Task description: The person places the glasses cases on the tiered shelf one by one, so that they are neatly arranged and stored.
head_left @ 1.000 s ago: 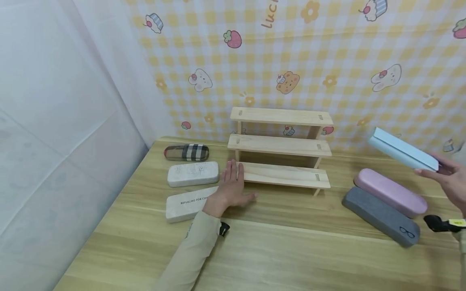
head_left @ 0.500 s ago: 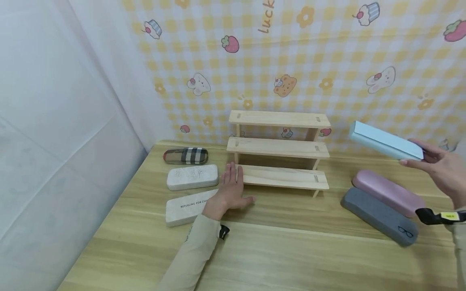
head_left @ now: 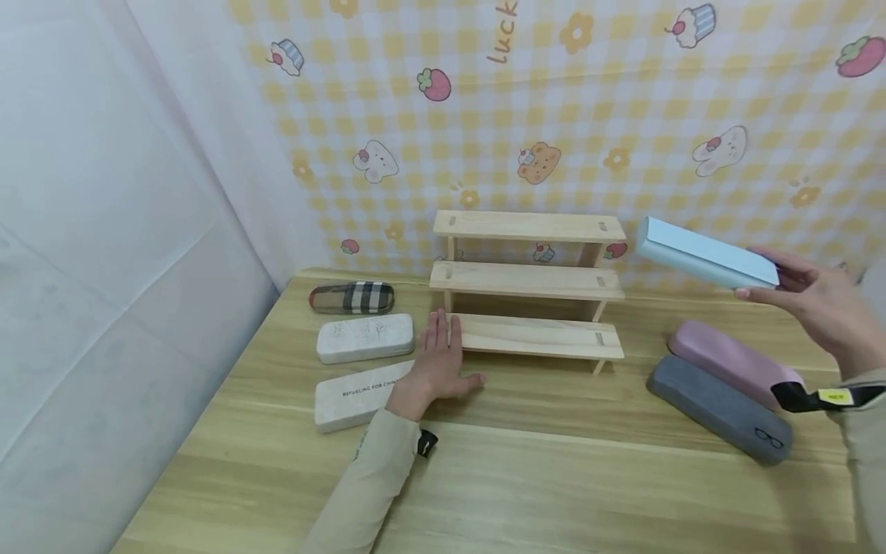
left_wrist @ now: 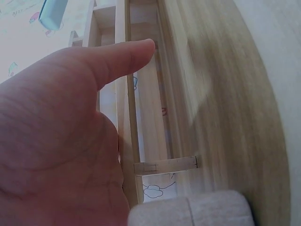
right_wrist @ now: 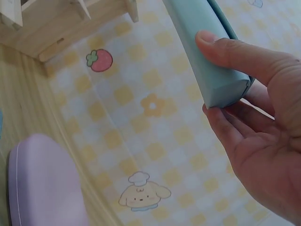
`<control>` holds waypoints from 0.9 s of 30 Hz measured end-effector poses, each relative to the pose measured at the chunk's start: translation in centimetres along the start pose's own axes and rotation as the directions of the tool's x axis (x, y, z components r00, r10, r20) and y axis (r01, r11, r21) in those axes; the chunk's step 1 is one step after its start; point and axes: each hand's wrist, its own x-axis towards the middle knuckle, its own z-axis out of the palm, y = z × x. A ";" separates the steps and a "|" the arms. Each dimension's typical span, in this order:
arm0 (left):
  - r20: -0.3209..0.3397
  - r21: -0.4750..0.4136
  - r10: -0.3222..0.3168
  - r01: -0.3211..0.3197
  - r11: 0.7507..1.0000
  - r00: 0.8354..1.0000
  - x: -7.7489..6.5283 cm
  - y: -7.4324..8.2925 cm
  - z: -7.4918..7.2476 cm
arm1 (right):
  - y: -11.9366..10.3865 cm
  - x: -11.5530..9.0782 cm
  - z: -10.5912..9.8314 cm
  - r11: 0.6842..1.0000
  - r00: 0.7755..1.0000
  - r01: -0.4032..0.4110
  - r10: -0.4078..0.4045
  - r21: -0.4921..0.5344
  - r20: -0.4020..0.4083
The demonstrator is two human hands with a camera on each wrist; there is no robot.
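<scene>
My right hand (head_left: 824, 300) holds a light blue glasses case (head_left: 706, 254) by its right end, up in the air to the right of a three-tier wooden shelf (head_left: 529, 279). In the right wrist view the thumb lies on one face of the blue case (right_wrist: 207, 61) and the fingers are on the other side. The left hand (head_left: 436, 369) rests with straight fingers on the left end of the lowest tier, its thumb spread to the right. From the left wrist view, the left hand (left_wrist: 66, 122) lies along the shelf edge. No case stands on the tiers.
On the right lie a pink glasses case (head_left: 734, 362) and a grey one (head_left: 720, 409). To the left are a plaid case (head_left: 353, 298), a white patterned case (head_left: 365, 338) and a white lettered case (head_left: 360, 396), partly behind the left hand. A checked cloth (head_left: 484, 100) hangs behind.
The right hand has carried the light blue case leftward and slightly up, nearer the shelf. My left hand stays on the lowest tier. The view has shifted a little.
</scene>
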 end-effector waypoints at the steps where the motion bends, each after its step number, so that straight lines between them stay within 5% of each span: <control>1: -0.006 -0.006 0.002 -0.002 1.000 1.000 0.0 0.0 0.0 | -0.3 0.1 0.1 1.000 1.000 -0.002 0.002 0.002 0.003; 12: -0.014 -0.011 0.000 0.000 1.000 1.000 -0.1 0.0 -0.1 | -3.4 1.1 1.1 0.997 0.999 -0.040 0.041 -0.066 0.017; 27: -0.032 -0.038 0.021 -0.022 0.999 0.999 -0.3 0.2 -0.3 | -6.8 3.3 4.2 1.000 0.994 0.014 -0.016 0.019 0.113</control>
